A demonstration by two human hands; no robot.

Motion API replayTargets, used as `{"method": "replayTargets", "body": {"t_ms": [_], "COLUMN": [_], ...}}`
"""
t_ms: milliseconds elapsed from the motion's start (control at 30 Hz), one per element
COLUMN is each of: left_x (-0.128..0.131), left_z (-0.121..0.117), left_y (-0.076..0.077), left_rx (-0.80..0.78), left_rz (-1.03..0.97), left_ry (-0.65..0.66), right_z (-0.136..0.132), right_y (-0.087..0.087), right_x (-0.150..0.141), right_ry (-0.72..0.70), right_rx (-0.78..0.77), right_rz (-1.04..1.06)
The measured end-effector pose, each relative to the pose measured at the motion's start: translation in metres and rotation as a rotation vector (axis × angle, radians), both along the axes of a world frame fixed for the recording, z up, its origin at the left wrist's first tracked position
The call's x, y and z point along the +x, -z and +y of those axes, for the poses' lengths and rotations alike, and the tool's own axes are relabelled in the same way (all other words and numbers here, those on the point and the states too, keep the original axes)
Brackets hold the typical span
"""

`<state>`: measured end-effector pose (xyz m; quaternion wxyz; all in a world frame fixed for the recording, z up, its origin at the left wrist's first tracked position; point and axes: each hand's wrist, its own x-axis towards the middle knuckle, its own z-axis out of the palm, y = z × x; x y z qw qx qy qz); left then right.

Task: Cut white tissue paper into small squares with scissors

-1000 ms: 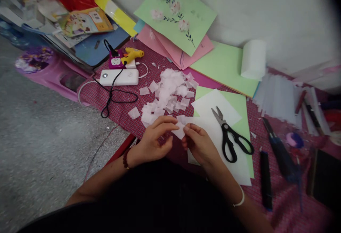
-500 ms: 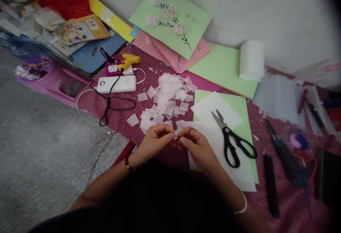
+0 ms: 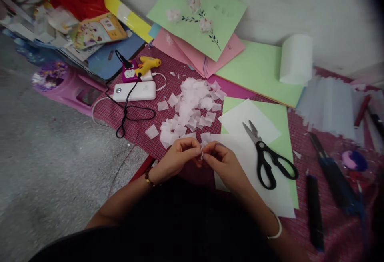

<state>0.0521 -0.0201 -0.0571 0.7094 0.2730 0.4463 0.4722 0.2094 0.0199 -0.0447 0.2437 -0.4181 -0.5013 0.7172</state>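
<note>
Between my fingertips is a small piece of white tissue paper (image 3: 202,154), crumpled and mostly hidden. My left hand (image 3: 179,157) pinches it from the left, thumb against forefinger. From the right, my right hand (image 3: 222,160) pinches the same piece. Just beyond my hands lies a loose heap of cut tissue paper squares (image 3: 189,104). Black-handled scissors (image 3: 265,154), blades slightly apart, rest on white paper sheets (image 3: 243,144) to the right of my right hand.
At the back, a green card with paper flowers (image 3: 199,18) leans on the wall near a white roll (image 3: 297,60). A yellow glue gun (image 3: 148,65) and a white power bank (image 3: 135,91) with cables lie left. A knife-like tool (image 3: 333,178) lies right.
The tissue square was flat between my hands a second ago; now it is crumpled small. My left hand's spread fingers have closed into a pinch, and the hands have drawn together.
</note>
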Motion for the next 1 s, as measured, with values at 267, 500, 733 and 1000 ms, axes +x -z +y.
{"method": "replayTargets", "body": {"t_ms": [267, 500, 733, 1000], "left_x": [0.007, 0.010, 0.006, 0.002], "left_z": [0.004, 0.005, 0.007, 0.007], "left_y": [-0.002, 0.004, 0.004, 0.008], "left_rx": [-0.003, 0.025, -0.063, -0.182], "left_rz": [0.049, -0.017, -0.222, -0.322], "left_ry": [-0.023, -0.107, -0.019, 0.011], "right_z": [-0.001, 0.002, 0.001, 0.002], "right_y": [0.002, 0.016, 0.011, 0.014], "right_x": [0.003, 0.013, 0.008, 0.011], "right_ry": [-0.001, 0.196, 0.074, 0.063], "right_rx": [0.108, 0.017, -0.049, -0.016], "right_rz": [-0.020, 0.036, 0.051, -0.022]}}
